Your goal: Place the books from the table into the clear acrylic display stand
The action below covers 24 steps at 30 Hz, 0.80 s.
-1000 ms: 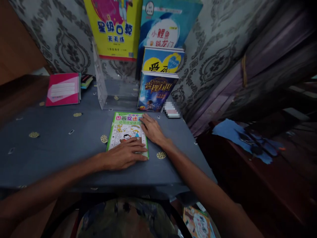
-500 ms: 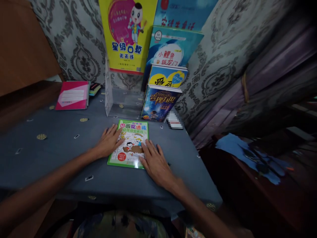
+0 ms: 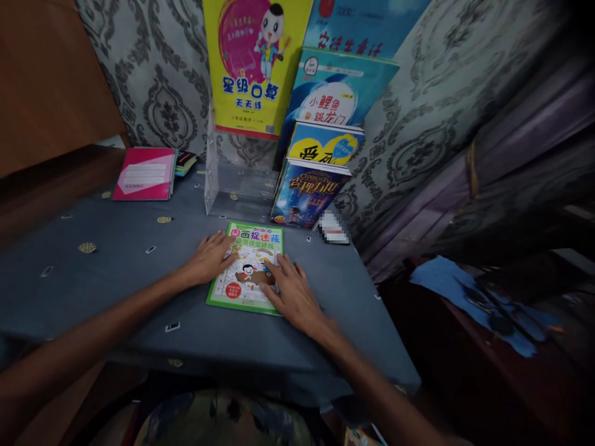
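Note:
A green-bordered children's picture book (image 3: 251, 275) lies flat on the cloth-covered table, its cartoon cover facing up. My left hand (image 3: 211, 257) rests at the book's left edge, fingers stretched out, fingertips and thumb over the cover. On the opposite side my right hand (image 3: 295, 294) is laid with spread fingers across the right edge, thumb and index finger on the cover. Neither hand grips the book. Behind it stands a clear plastic book rack (image 3: 211, 167), its right side filled with a column of books, the lowest a dark blue one (image 3: 304, 195).
A yellow workbook (image 3: 253, 68) stands upright in the rack's left part. Pink notebooks (image 3: 146, 176) lie at the back left. A blurred-out white item (image 3: 333, 228) sits right of the rack. Beyond the table (image 3: 116, 279), a blue cloth (image 3: 446, 285) lies on a dark red surface.
The view has shifted a little, so everything sits slightly further right. My right thumb and index finger reach slightly further over the cover. The book still lies flat between my hands.

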Available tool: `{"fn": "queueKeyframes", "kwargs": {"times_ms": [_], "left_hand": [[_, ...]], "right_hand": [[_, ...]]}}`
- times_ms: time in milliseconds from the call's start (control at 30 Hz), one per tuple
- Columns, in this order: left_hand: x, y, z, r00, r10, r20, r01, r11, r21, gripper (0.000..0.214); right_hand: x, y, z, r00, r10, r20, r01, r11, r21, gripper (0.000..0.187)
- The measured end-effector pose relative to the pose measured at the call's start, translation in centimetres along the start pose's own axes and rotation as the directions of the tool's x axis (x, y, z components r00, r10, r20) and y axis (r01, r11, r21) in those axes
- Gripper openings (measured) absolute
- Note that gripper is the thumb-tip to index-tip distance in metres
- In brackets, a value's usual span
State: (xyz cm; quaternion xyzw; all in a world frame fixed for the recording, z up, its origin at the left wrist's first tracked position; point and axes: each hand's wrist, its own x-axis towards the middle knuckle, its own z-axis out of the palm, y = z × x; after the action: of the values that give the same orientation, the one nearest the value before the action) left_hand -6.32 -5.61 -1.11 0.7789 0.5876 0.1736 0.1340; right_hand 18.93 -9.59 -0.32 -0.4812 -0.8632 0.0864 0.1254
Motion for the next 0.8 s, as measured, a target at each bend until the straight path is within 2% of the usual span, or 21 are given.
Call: {"fn": "queueKeyframes", "kwargs": {"times_ms": [67, 100, 167, 200, 267, 333, 400, 467, 533, 600, 700, 733, 800], "left_hand": [[0.6, -0.2, -0.3, 0.999, 0.004, -0.053, -0.015, 0.977, -0.211, 0.053], [0.9, -0.2, -0.4, 0.997, -0.023, -0.080, -0.007, 0.936, -0.352, 0.052], [1.4, -0.3, -0.5, 0.985, -0.149, -0.085, 0.059, 0.761, -0.647, 0.051], [1.6, -0.3, -0.5, 0.973, -0.226, -0.040, 0.115, 0.632, -0.767, 0.051], [1.7, -0.2, -0.5, 0.941, -0.315, 0.126, 0.243, 0.364, -0.899, 0.050], [1.6, 0.1, -0.6, 0.918, -0.284, 0.278, 0.334, 0.174, -0.926, 0.047], [1.3, 0.5, -0.9, 0.923, -0.207, 0.324, 0.343, 0.063, -0.937, 0.042], [1.1, 0.9, -1.4, 0.944, -0.161, 0.287, 0.291, 0.002, -0.957, 0.040], [1.0, 1.2, -2.1, 0.963, -0.140, 0.229, 0.229, -0.019, -0.973, 0.041], [1.1, 1.7, -2.9, 0.975, -0.129, 0.179, 0.180, -0.007, -0.984, 0.043], [1.4, 2.9, -3.9, 0.983, -0.147, 0.111, 0.117, 0.033, -0.993, 0.042], [1.5, 3.4, -4.2, 0.981, -0.180, 0.073, 0.083, 0.053, -0.995, 0.042], [1.6, 4.4, -4.5, 0.958, -0.281, -0.055, -0.020, 0.125, -0.992, 0.040]], "right_hand": [[0.7, 0.0, 0.6, 1.000, 0.003, -0.025, -0.002, 1.000, 0.013, 0.049], [0.9, 0.0, 0.9, 0.999, -0.004, -0.040, 0.005, 1.000, 0.025, 0.048], [1.1, -0.1, 1.4, 0.998, -0.017, -0.067, 0.021, 0.998, 0.060, 0.047], [1.0, 0.0, 1.6, 0.997, -0.020, -0.078, 0.026, 0.996, 0.084, 0.046], [0.9, 0.3, 2.0, 0.994, -0.011, -0.106, 0.027, 0.988, 0.154, 0.047], [0.7, 0.9, 2.4, 0.986, 0.037, -0.163, 0.005, 0.968, 0.253, 0.052], [0.9, 1.6, 2.9, 0.962, 0.147, -0.230, -0.055, 0.929, 0.367, 0.060], [1.3, 2.2, 3.3, 0.920, 0.286, -0.268, -0.125, 0.862, 0.491, 0.066], [2.1, 2.6, 3.5, 0.879, 0.396, -0.264, -0.157, 0.765, 0.624, 0.065], [3.1, 2.3, 3.1, 0.854, 0.468, -0.228, -0.149, 0.638, 0.755, 0.057], [4.6, 0.6, 1.4, 0.823, 0.535, -0.193, -0.095, 0.464, 0.881, 0.047], [5.0, -0.2, 0.7, 0.812, 0.540, -0.221, -0.055, 0.448, 0.893, 0.045], [5.4, -1.9, -0.8, 0.783, 0.508, -0.358, 0.061, 0.510, 0.858, 0.042]]}}
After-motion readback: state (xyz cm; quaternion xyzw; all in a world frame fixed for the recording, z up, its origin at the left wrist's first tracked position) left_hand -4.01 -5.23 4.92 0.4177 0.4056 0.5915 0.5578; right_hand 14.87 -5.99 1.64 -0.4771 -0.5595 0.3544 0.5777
